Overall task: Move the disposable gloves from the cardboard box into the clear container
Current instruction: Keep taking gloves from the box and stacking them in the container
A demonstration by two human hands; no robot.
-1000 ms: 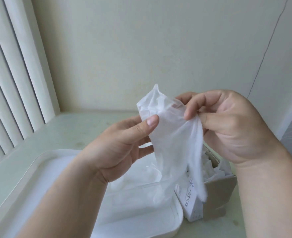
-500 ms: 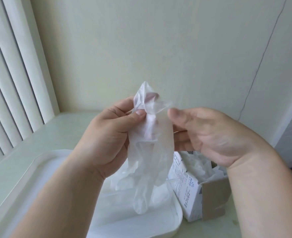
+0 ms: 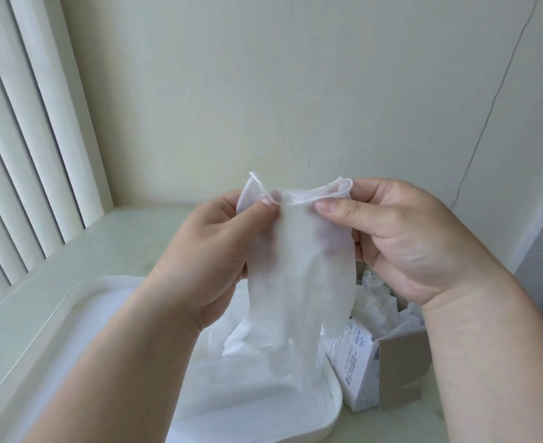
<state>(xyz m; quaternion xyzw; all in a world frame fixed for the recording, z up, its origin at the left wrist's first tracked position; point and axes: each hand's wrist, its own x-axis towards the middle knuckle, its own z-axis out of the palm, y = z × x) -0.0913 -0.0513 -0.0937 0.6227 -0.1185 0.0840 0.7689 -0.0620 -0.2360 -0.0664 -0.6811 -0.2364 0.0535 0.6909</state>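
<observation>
A thin translucent disposable glove (image 3: 299, 270) hangs cuff up in front of me, above the clear container (image 3: 72, 302). My left hand (image 3: 212, 251) pinches the left side of its cuff and my right hand (image 3: 401, 238) pinches the right side, so the cuff is stretched between them. The glove's fingers dangle down toward other gloves (image 3: 225, 334) lying in the container. The cardboard box (image 3: 391, 366) stands open at the lower right, beside the container, with more gloves (image 3: 379, 298) bulging out of its top.
Everything rests on a pale ledge (image 3: 110, 251) against a cream wall. Vertical white blinds (image 3: 14, 155) run along the left side. A thin dark crack (image 3: 500, 91) crosses the wall at the right.
The glove was bunched in my left hand with my right hand apart. Now my right hand has taken the cuff's right edge, and the glove is spread flat between both hands.
</observation>
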